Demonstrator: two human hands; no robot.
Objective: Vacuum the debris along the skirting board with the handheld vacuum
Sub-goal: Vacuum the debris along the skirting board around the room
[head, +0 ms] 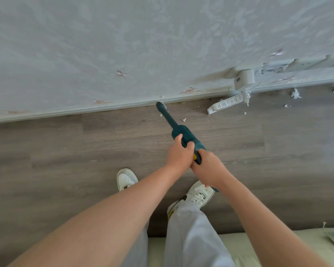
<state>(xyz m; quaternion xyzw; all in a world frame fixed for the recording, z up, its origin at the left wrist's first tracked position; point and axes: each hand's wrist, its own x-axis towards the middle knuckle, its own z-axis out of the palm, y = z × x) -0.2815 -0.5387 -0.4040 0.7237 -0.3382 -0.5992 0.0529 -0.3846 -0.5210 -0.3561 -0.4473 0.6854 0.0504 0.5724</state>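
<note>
The scene is lit evenly by soft, diffuse light; no glare is seen. Only faint shadows are cast on the floor (85, 151). Straight lines are bowed by wide-angle distortion, and the edges are slightly blurred.

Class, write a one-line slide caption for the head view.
Both hands grip a teal handheld vacuum, its nozzle at the skirting board.

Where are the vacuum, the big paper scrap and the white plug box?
vacuum (183, 132), head view, on its teal body.
paper scrap (295, 93), head view, on its crumpled middle.
plug box (244, 79), head view, on its front face.
</note>
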